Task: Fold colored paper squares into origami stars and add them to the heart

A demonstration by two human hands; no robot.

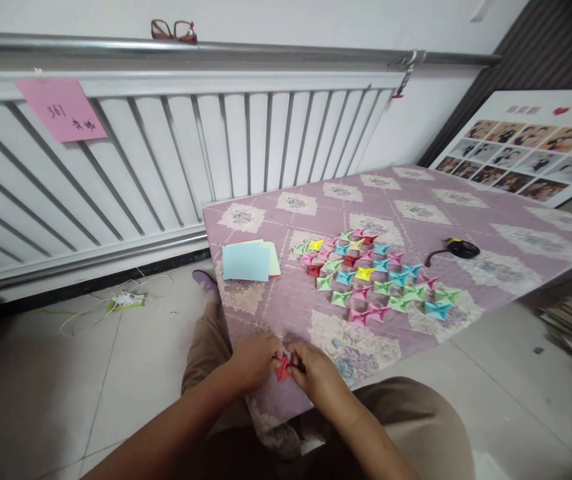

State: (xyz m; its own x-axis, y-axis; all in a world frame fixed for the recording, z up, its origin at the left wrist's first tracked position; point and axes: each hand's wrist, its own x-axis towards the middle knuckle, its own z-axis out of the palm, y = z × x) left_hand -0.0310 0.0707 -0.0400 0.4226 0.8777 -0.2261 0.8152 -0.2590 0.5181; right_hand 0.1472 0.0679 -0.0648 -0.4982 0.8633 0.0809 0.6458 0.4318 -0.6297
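Between my two hands, close to the table's near edge, is a small folded red paper. My left hand pinches its left side, fingers closed. On the paper's right side my right hand has its thumb and fingertips pressed together. Farther right on the table lie several folded paper pieces in green, pink, blue, yellow and red, such as a yellow one and a blue one. A stack of paper sheets with light blue on top rests at the table's left side.
A patterned pink cloth covers the table. A black object lies at its right. Behind stands a white radiator, with glasses on the pipe above. A photo board leans at the right.
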